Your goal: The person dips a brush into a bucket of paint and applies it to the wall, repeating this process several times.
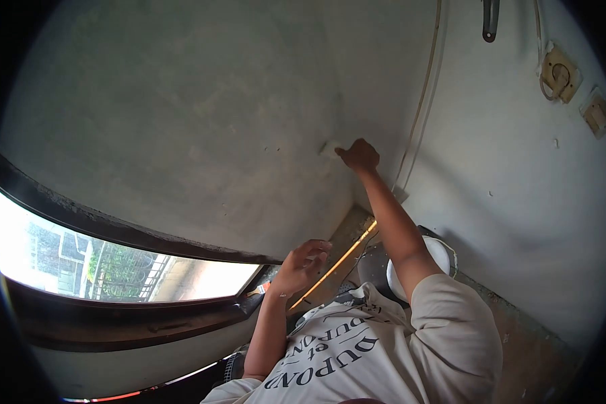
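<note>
My right hand (360, 156) is stretched up to the grey wall (202, 121), near the corner. Its fingers are closed around a small pale flat piece (329, 149), which is pressed to the wall surface. The exact kind of this piece cannot be made out. My left hand (303, 266) hangs lower, in front of my chest, with fingers loosely bent and apart. Nothing shows in it, and it is off the wall.
A window (114, 262) with a dark frame lies at lower left. Below my right arm stands a bucket with a white rim (438, 257), beside a yellow pole (337, 262). A cable (421, 94) runs down the corner. The right wall holds a socket with a plug (560, 75) and a switch (596, 113).
</note>
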The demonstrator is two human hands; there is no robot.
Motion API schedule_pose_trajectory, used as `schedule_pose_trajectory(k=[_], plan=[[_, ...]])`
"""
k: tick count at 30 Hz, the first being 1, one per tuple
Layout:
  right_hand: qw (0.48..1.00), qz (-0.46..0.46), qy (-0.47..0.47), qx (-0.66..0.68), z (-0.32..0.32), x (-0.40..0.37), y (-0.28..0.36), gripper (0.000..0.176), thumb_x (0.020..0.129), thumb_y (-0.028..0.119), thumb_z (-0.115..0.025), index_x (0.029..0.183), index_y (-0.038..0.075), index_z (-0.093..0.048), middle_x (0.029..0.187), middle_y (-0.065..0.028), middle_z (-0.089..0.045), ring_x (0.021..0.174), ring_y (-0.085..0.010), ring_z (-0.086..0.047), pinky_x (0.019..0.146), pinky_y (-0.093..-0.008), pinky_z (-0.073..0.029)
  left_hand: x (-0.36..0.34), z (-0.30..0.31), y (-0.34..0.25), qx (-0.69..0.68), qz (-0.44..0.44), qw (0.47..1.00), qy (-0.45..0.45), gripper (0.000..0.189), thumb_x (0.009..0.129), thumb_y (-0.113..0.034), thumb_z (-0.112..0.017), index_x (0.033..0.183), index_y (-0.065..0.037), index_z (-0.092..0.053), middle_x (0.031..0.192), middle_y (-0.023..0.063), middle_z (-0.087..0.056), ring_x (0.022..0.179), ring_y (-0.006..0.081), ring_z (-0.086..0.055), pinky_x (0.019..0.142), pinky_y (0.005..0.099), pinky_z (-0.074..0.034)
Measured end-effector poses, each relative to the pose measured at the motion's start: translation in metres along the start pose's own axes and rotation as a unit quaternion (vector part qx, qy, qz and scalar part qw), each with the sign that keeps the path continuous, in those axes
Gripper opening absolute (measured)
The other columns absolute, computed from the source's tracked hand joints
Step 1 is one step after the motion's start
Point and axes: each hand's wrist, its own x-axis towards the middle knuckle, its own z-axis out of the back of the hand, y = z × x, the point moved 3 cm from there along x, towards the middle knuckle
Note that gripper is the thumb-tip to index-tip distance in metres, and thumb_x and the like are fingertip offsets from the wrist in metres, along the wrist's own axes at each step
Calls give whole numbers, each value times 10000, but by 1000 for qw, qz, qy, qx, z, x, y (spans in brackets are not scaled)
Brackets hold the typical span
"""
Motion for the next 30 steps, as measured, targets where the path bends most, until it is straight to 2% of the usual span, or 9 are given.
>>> schedule_pose_trajectory(k=[4, 7, 13, 16, 18, 22, 25, 27, 30], plan=[[998, -15, -12, 53, 85, -12, 35, 587, 746, 633, -728, 949, 83, -741, 873, -108, -735, 902, -286, -713, 769, -384, -556, 1, -4, -2, -6, -5, 1000, 4, 267, 973, -159, -580, 1203, -27, -612, 1188, 77, -659, 1099, 184, -623, 953, 361, -485], [928, 78, -10, 363, 93, -4, 31, 525, 757, 577, -773, 738, 54, -752, 632, -46, -647, 629, -170, -635, 619, -324, -497, 1, -6, -6, -24, 2, 1000, 9, 254, 981, -106, -571, 1206, 9, -598, 1182, 96, -641, 1109, 187, -611, 983, 346, -457], [869, 68, 188, 453, -39, 21, 2, 395, 859, 408, -743, 748, 32, -695, 565, 3, -535, 471, -90, -476, 443, -256, -370, -1, 1, -2, -46, 25, 999, 7, 258, 979, -102, -574, 1200, 33, -590, 1178, 105, -640, 1124, 189, -608, 988, 343, -454], [851, 49, 212, 479, -120, 28, -35, 358, 903, 360, -686, 755, 34, -683, 559, -1, -527, 441, -97, -460, 416, -268, -352, -1, 7, 0, -56, 47, 997, -7, 253, 981, -103, -576, 1201, 22, -592, 1180, 103, -638, 1126, 186, -607, 983, 340, -454], [841, -63, 256, 472, -167, 28, -66, 339, 917, 346, -659, 791, 32, -690, 553, 3, -518, 416, -99, -426, 399, -270, -338, -2, 11, 6, -56, 46, 997, -11, 246, 984, -104, -576, 1200, 12, -596, 1180, 100, -640, 1123, 181, -604, 960, 330, -466], [859, -127, 262, 421, -215, 25, -103, 387, 849, 422, -740, 818, 37, -710, 552, -1, -530, 420, -92, -439, 399, -266, -352, -2, 16, 16, -54, 58, 997, -21, 242, 985, -111, -580, 1198, 3, -600, 1176, 93, -643, 1116, 174, -601, 932, 320, -479], [899, -182, 239, 319, -226, 21, -123, 462, 818, 466, -740, 953, 27, -694, 668, -69, -624, 529, -177, -584, 485, -336, -473, -2, 17, 17, -27, 61, 998, -12, 245, 983, -108, -582, 1198, 10, -598, 1175, 93, -642, 1108, 171, -599, 928, 323, -486], [990, -99, 78, 63, -216, 21, -128, 499, 738, 480, -773, 977, 45, -719, 914, -131, -728, 843, -265, -713, 730, -390, -578, -1, 14, 14, -22, 64, 998, -13, 248, 983, -105, -581, 1201, 10, -596, 1177, 94, -641, 1108, 173, -601, 930, 324, -486], [988, -57, 142, -22, -186, 14, -104, 566, 715, 495, -770, 1045, 39, -704, 1099, -157, -709, 1060, -319, -674, 892, -425, -551, 4, 10, 4, -17, 54, 998, -9, 252, 981, -97, -576, 1208, 10, -595, 1184, 95, -638, 1110, 176, -605, 933, 327, -485]])
